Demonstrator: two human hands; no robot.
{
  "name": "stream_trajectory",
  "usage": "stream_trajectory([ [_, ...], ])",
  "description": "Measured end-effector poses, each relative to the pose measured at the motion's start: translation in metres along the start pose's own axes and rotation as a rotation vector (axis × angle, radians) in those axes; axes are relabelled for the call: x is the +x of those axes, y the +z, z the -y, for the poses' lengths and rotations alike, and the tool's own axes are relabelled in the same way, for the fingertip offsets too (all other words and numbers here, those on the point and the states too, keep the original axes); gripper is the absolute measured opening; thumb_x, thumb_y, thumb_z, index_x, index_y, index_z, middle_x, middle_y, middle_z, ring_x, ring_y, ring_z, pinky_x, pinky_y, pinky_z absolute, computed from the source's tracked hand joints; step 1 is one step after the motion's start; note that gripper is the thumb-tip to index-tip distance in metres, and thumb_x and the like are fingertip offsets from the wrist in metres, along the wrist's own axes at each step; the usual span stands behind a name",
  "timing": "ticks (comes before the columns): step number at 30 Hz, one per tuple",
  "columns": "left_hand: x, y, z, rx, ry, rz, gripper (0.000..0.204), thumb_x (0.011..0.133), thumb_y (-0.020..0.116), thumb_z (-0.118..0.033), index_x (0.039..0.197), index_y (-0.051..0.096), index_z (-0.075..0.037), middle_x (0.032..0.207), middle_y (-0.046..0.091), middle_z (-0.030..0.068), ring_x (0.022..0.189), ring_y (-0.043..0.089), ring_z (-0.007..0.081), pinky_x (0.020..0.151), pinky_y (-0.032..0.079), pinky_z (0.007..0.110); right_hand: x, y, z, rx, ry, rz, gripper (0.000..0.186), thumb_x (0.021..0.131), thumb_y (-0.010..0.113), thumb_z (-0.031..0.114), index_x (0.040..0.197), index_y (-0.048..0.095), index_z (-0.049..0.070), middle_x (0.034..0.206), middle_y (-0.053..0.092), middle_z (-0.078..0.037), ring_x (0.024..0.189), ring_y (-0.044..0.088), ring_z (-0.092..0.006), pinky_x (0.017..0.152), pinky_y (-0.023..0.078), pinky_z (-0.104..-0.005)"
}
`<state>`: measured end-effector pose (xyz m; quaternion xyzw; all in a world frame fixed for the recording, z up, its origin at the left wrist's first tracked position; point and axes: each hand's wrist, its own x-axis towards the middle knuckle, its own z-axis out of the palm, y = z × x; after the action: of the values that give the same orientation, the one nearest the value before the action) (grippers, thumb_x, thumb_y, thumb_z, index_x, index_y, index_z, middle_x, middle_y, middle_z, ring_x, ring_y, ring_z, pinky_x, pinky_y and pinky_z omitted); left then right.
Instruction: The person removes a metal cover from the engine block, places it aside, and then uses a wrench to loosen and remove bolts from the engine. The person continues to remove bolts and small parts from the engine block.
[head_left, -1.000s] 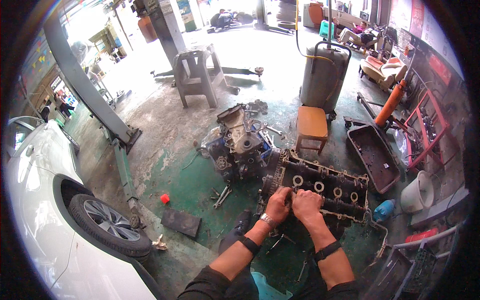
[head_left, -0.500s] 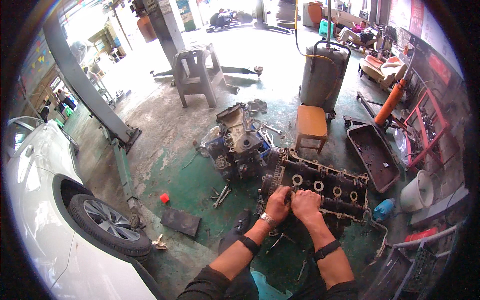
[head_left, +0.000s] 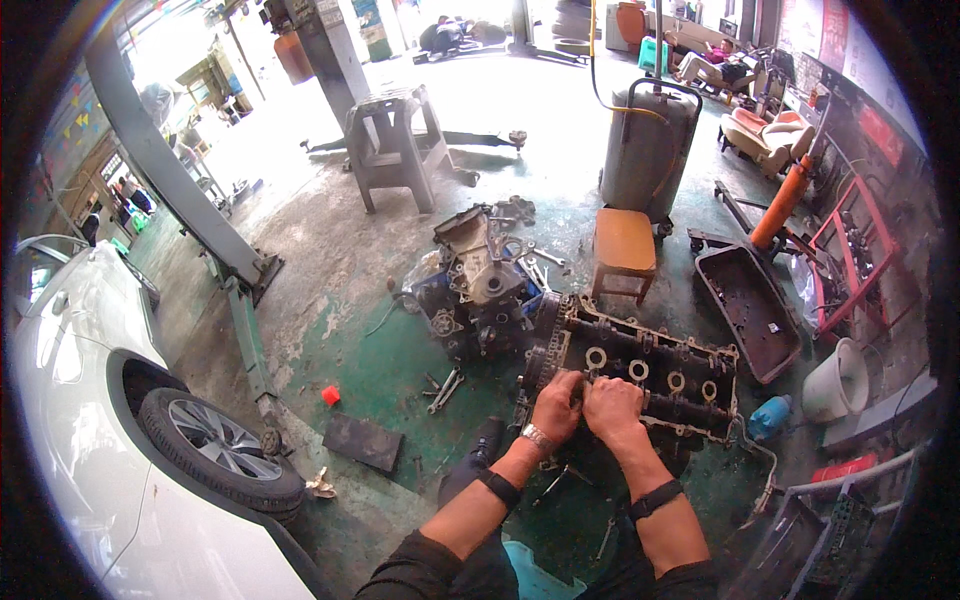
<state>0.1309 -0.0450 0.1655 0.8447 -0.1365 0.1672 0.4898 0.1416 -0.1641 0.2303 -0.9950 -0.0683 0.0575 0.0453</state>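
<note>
An engine's cylinder head [head_left: 690, 355] stands in front of me, with a dark inside, several pale round openings in a row and a lighter gasket edge. A timing chain [head_left: 547, 335] runs along its left end. My left hand [head_left: 557, 402], a metal watch at its wrist, is closed at the near left corner of the head. Touching it or nearly so, my right hand [head_left: 612, 405] is closed as well, just to the right. What the fingers grip is hidden behind the knuckles. Dark bands circle both forearms.
Beyond lies a partly stripped engine block [head_left: 480, 280] with wrenches [head_left: 545, 256] beside it. More wrenches [head_left: 445, 390] are left of the head. A wooden stool [head_left: 624, 245], a black drip tray [head_left: 748, 310] and a white bucket [head_left: 835, 380] stand around; a white car [head_left: 90, 400] is at left.
</note>
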Motion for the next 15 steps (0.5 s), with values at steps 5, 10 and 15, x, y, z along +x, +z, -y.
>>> stream_trajectory([
  [5, 0.000, 0.000, 0.000, -0.004, 0.007, -0.021, 0.035, 0.070, 0.063, -0.001, 0.105, 0.055, -0.001, 0.096, 0.059, 0.0169, 0.088, 0.059, 0.0367, 0.075, 0.050, 0.039, 0.000, 0.002, 0.000, -0.001, 0.025, -0.038, 0.021, 0.082, 0.054, 0.020, 0.083, 0.069, 0.006, 0.082, 0.069, -0.014, 0.077, 0.069, -0.0291, 0.068, 0.055, -0.0387],
  [10, 0.000, 0.000, 0.000, -0.012, -0.002, -0.018, 0.035, 0.071, 0.064, -0.002, 0.105, 0.055, -0.001, 0.095, 0.058, 0.0167, 0.087, 0.059, 0.0368, 0.075, 0.050, 0.039, 0.002, 0.006, 0.003, -0.036, 0.025, -0.007, 0.020, 0.081, 0.054, 0.019, 0.084, 0.069, 0.006, 0.084, 0.070, -0.014, 0.079, 0.070, -0.0279, 0.068, 0.055, -0.0385],
  [15, 0.000, 0.004, 0.002, -0.018, 0.025, -0.033, 0.034, 0.072, 0.064, -0.003, 0.105, 0.055, -0.001, 0.096, 0.059, 0.0171, 0.087, 0.059, 0.0370, 0.075, 0.049, 0.039, -0.002, -0.007, 0.003, -0.107, -0.025, 0.024, 0.020, 0.082, 0.054, 0.019, 0.085, 0.071, 0.010, 0.085, 0.070, -0.010, 0.081, 0.070, -0.0258, 0.067, 0.055, -0.0392],
])
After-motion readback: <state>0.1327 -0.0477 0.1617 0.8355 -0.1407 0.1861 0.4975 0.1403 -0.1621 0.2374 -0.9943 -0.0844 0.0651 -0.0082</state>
